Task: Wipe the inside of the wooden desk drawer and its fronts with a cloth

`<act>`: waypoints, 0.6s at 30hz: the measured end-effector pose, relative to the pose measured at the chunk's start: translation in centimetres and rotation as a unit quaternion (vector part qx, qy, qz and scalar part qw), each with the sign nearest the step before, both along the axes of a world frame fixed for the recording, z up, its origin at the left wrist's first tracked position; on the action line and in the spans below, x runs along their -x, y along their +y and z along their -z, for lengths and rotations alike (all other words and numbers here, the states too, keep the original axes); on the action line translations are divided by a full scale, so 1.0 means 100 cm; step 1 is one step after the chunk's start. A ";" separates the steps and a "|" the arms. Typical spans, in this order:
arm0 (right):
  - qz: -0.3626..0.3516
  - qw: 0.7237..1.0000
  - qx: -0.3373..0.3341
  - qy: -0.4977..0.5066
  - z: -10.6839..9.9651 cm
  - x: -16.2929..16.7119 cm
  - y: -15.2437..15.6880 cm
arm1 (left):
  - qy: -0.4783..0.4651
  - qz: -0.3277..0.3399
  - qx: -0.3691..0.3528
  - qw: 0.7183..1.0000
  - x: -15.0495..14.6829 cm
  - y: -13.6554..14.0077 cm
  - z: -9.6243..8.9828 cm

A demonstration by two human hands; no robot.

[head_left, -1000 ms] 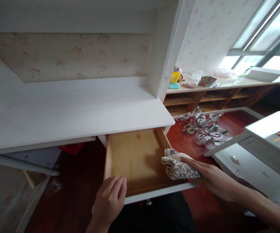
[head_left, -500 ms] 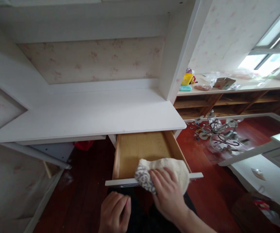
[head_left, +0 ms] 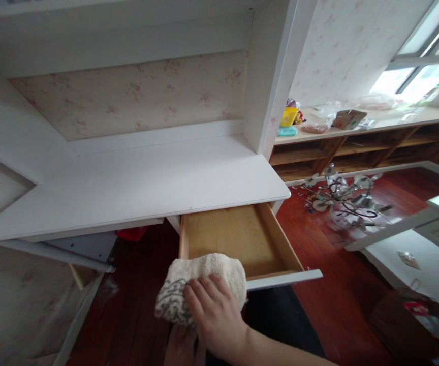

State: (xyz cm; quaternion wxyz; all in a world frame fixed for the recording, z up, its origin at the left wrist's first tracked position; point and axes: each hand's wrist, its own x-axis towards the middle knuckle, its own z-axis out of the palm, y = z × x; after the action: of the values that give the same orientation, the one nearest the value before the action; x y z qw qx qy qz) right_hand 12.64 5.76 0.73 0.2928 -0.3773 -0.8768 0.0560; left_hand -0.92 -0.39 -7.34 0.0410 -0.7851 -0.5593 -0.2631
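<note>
Risk sat mostly with the open drawer (head_left: pixel 242 241), which stood pulled well out from under the front right edge of the white tabletop (head_left: pixel 139 183). Firm pressure on its white front rail could, by my judgement, have tipped or strained it on its runners, since nothing visibly supported that far end. A sideways wipe along the rail could also have nudged the drawer askew or partly shut, which would have pinched the cloth (head_left: pixel 200 284) against the frame. The cloth itself hung past the drawer's front left corner, so a loose grip could have let it drop to the red wooden floor (head_left: pixel 318 264).

The right hand (head_left: pixel 214 317) lay flat on the cloth with its fingers (head_left: pixel 204 295) spread a little and pressing down, more covering the cloth than clutching it. The cloth, cream on top with a grey patterned edge, was bunched over the front left corner of the drawer, touching the rail. The left hand (head_left: pixel 183 348) showed only in part below the cloth and the right wrist; whether it was curled or flat, or touching anything, could not be told.
</note>
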 end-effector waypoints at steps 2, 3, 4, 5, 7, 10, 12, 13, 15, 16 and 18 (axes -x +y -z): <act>0.045 0.999 0.003 -0.011 -0.001 -0.041 0.002 | -0.018 -0.014 -0.005 1.000 0.004 -0.002 -0.005; 0.065 0.998 -0.009 -0.017 -0.001 -0.063 0.003 | -0.029 -0.017 -0.008 0.999 0.003 0.001 -0.010; 0.079 0.996 -0.025 -0.024 -0.001 -0.085 0.003 | -0.041 -0.019 -0.011 0.999 0.001 0.005 -0.015; 0.090 0.994 -0.046 -0.030 0.000 -0.107 0.004 | -0.051 -0.019 -0.016 0.998 -0.002 0.010 -0.019; 0.122 0.989 -0.064 -0.048 0.003 -0.149 0.003 | -0.063 -0.016 -0.027 0.998 -0.007 0.018 -0.026; 0.188 0.975 -0.068 -0.094 0.010 -0.204 0.003 | -0.068 -0.014 -0.033 0.997 -0.009 0.023 -0.029; 0.233 0.966 -0.045 -0.102 0.015 -0.232 0.004 | -0.070 -0.013 -0.028 0.997 -0.009 0.024 -0.030; 0.263 0.960 -0.019 -0.094 0.017 -0.244 0.004 | -0.070 -0.013 -0.026 0.997 -0.008 0.025 -0.030; 0.353 0.931 0.068 -0.053 0.018 -0.264 0.006 | -0.068 -0.015 -0.023 0.997 -0.008 0.030 -0.030; 0.411 0.904 0.117 -0.021 0.017 -0.273 0.007 | -0.066 -0.015 -0.025 0.997 -0.007 0.033 -0.030; 0.516 0.832 0.192 0.076 0.012 -0.285 0.010 | -0.065 -0.016 -0.020 0.998 -0.007 0.043 -0.029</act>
State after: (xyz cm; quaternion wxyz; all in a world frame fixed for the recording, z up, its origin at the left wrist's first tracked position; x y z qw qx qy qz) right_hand 41.17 6.71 -0.50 0.2669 -0.8178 -0.5014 0.0930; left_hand -0.22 3.90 -4.41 0.0241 -0.7559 -0.5684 -0.3240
